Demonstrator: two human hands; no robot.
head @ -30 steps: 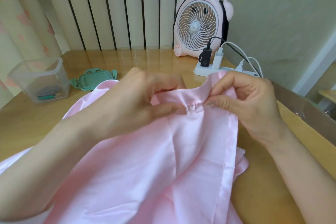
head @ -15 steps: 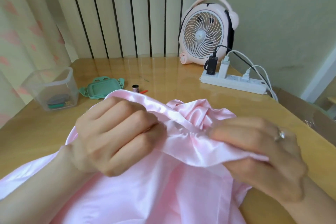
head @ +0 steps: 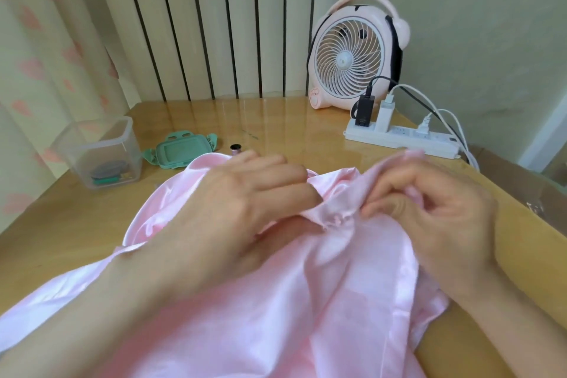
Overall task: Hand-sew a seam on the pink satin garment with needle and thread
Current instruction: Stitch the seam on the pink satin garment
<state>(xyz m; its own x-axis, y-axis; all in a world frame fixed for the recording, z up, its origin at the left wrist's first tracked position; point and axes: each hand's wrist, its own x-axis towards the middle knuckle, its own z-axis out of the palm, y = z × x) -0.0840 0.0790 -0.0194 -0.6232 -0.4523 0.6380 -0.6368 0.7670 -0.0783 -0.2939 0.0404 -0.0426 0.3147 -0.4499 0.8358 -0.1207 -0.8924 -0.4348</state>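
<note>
Two hands met at one gathered fold of the pink satin garment [head: 276, 316], which lay spread over the near side of the table [head: 291, 123]. From my remote seat I saw the left hand [head: 245, 193] pinch that fold between thumb and fingers, and the right hand [head: 429, 215] pinch it just beside, fingers curled. One clear plastic box [head: 98, 153] stood uncovered at the far left, a grey round piece and some teal bits [head: 107, 175] in its bottom, with its green lid [head: 181, 152] flat beside it.
</note>
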